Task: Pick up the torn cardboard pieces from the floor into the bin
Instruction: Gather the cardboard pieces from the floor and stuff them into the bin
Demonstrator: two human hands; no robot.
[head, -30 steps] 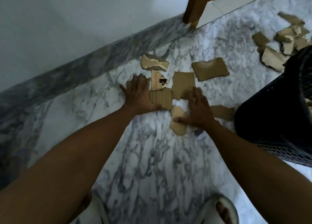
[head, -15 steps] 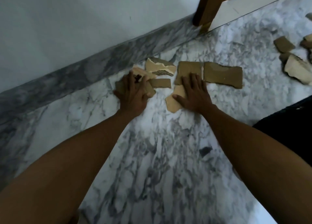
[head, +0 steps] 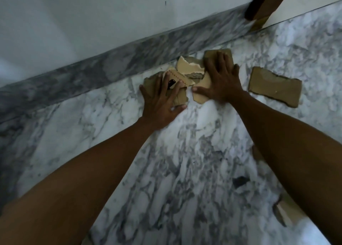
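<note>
Now the torn pieces sit bunched closer against the skirting than a second ago, so gathering is under way and nothing is lifted yet. The left hand (head: 160, 98) presses flat, fingers spread, on the printed scrap (head: 175, 78); the right hand (head: 221, 80) lies flat on the pile (head: 190, 69). One large piece (head: 273, 85) lies just right of it.

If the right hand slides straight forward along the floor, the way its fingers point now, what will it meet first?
The right hand lies flat on cardboard pieces, fingers toward the wall. Past the fingertips comes a short strip of bare floor, then probably the grey marble skirting. The large loose piece lies to its right, outside that line.
</note>
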